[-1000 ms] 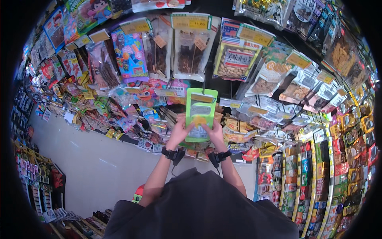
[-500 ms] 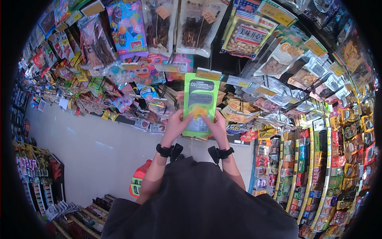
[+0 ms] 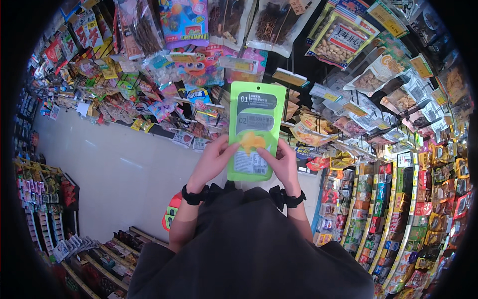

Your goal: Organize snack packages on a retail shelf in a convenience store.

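Observation:
A flat green snack pouch (image 3: 255,104) is held upright in front of me, with grey rounded panels, a picture of yellow dried fruit pieces and a barcode near its bottom. My left hand (image 3: 215,157) grips its left edge, thumb lying across the front. On the opposite edge my right hand (image 3: 282,162) pinches it the same way, thumb on the front. The fingers behind the pouch are hidden. Both wrists wear black straps.
Hanging bags of snacks fill the rack ahead, among them a nut bag (image 3: 343,42) and a purple packet (image 3: 184,22). Packed shelves (image 3: 393,209) curve along the right. A red thing (image 3: 172,212) stands on the pale floor (image 3: 114,174) by my left arm.
The pouch has come nearer to me and looks larger, with both hands still on it. The rack ahead has shifted up and to the right in view.

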The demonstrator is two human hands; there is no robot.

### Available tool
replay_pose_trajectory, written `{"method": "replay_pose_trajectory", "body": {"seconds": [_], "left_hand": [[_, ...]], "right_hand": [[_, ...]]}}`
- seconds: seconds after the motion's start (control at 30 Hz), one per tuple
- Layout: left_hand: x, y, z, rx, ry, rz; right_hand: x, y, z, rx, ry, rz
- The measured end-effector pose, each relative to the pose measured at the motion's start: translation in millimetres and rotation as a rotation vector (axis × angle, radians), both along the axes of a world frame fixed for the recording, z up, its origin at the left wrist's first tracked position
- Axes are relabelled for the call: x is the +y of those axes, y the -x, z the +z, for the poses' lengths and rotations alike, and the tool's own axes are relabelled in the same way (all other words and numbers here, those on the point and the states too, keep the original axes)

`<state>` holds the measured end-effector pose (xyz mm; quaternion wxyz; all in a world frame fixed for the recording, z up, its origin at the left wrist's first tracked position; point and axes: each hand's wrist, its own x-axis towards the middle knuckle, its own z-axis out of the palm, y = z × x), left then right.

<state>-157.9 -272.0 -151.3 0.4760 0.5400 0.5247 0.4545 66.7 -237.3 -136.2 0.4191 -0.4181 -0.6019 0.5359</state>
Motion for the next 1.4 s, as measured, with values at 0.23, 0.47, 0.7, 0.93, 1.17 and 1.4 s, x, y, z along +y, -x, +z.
{"method": "replay_pose_trajectory", "body": {"seconds": [0.23,0.47,0.7,0.93,1.17,1.4], "left_hand": [[-4,1,12,-0.218,-0.032,0.057],[1,5,6,-0.136,-0.053,0.03],[4,1,-5,-0.108,-0.047,0.05],[1,-2,10,0.192,-0.088,0.157],[-11,-20,19,0.468,-0.355,0.254],[-12,-25,16,0.298,-0.43,0.045]], "right_hand": [[1,17,-3,0.038,0.04,-0.029],[-3,18,-5,0.023,0.009,-0.085],[-5,16,-10,-0.122,-0.015,-0.216],[-3,34,-21,-0.212,-0.326,-0.331],[-17,48,-38,-0.02,-0.042,-0.022],[-17,39,-32,0.325,0.113,-0.017]]}}
